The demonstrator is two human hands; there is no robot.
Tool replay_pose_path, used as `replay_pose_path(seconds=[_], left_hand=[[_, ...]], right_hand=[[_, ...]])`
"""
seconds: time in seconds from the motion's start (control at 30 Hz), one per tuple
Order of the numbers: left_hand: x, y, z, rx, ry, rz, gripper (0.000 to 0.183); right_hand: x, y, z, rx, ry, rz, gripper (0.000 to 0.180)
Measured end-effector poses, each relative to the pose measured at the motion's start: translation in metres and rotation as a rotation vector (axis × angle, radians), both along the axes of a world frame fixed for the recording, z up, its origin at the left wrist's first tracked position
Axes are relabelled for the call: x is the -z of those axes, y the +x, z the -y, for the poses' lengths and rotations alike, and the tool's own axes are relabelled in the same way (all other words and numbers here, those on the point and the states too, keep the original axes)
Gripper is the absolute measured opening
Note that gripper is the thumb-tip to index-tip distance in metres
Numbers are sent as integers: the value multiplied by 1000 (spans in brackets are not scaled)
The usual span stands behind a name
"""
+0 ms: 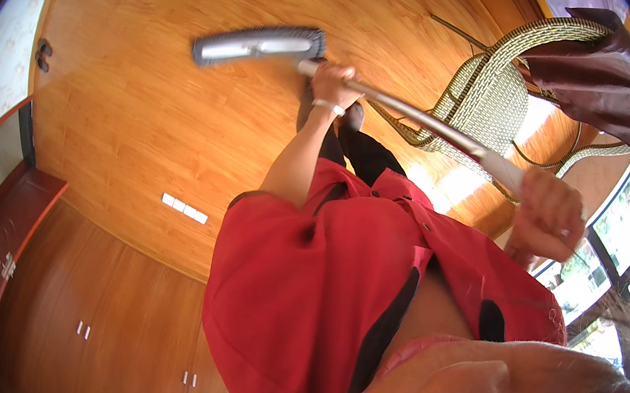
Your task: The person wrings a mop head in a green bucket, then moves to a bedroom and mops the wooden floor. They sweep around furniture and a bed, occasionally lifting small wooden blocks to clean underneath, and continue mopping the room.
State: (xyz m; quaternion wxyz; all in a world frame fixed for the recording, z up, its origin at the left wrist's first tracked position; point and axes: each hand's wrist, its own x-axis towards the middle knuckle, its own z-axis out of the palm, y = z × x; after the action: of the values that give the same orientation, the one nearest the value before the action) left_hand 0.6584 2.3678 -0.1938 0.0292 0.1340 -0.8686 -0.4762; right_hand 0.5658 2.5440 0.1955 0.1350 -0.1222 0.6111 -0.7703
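Observation:
My left hand, with a pale band at the wrist, is closed around the lower part of a metal mop pole. Higher up, my right hand grips the pole's thick pale end section. The pole runs diagonally across the front of my red shirt. Beyond my left hand, a flat mop head with a grey fringe and a light plate is over the wood-plank floor. It is blurred, and its joint to the pole is partly unclear. My dark-trousered legs show just behind the pole.
A woven wicker chair stands at the right, with dark brown cloth over it. Wooden cabinets and a dark red ledge line the left. A row of small white rectangles shows near the cabinets. Windows are at lower right.

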Motion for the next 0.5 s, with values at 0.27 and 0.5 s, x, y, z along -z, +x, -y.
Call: replay_pose_path(seconds=[0.27, 0.5], left_hand=[[41, 150, 5, -418, -66, -56, 36], [23, 38, 11, -550, -92, -334, 47]], right_hand=[[59, 13, 42, -526, -58, 176, 28], [13, 4, 44, -688, -216, -182, 33]])
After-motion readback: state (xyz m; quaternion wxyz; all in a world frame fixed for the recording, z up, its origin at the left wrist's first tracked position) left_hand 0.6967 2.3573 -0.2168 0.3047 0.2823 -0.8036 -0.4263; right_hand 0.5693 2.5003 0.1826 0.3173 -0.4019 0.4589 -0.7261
